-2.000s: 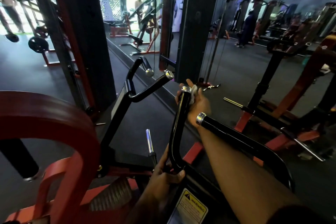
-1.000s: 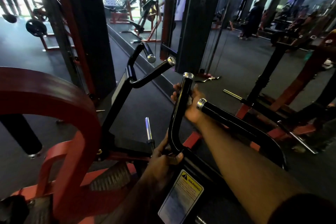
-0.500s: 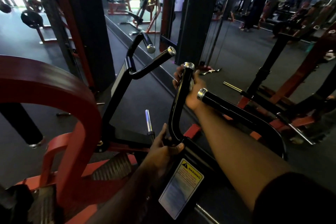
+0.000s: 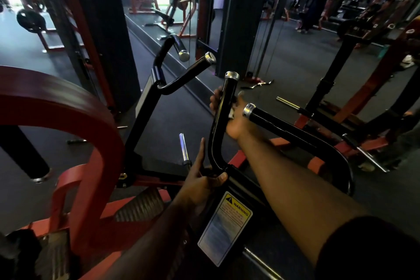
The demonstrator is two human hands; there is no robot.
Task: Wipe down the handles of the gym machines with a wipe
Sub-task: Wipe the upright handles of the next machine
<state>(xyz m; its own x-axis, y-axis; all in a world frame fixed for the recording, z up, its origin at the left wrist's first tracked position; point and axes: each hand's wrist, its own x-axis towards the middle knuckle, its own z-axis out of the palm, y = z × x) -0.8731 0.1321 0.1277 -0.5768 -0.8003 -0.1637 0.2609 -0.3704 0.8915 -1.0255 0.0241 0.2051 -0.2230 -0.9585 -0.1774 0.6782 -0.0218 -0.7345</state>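
1. Our right hand [image 4: 236,118] is wrapped round the upright black handle [image 4: 223,116] just below its chrome cap, fingers curled behind the bar, with a white wipe [image 4: 231,113] pressed between palm and tube; only a small corner of it shows.
2. Our left hand [image 4: 202,179] grips the same handle at its lower bend, thumb across the front and index finger pointing up beside the bar, steadying it.
3. We judge the step in hand to be wiping the upper stretch of this handle; the glossy length between our two hands looks not yet covered.
4. The next move calls for sliding the wipe down the tube with firm wrap-round pressure, twisting so the far side is also cleaned, while the lower hand gives way.
5. Just right of our wrist, the angled handle [image 4: 284,129] with its own chrome end awaits a wipe.
6. Farther left, the paired handles [image 4: 181,75] on the other arm rise toward the mirror.
7. Below us sit the warning label [image 4: 225,227] and the red frame [image 4: 68,120].
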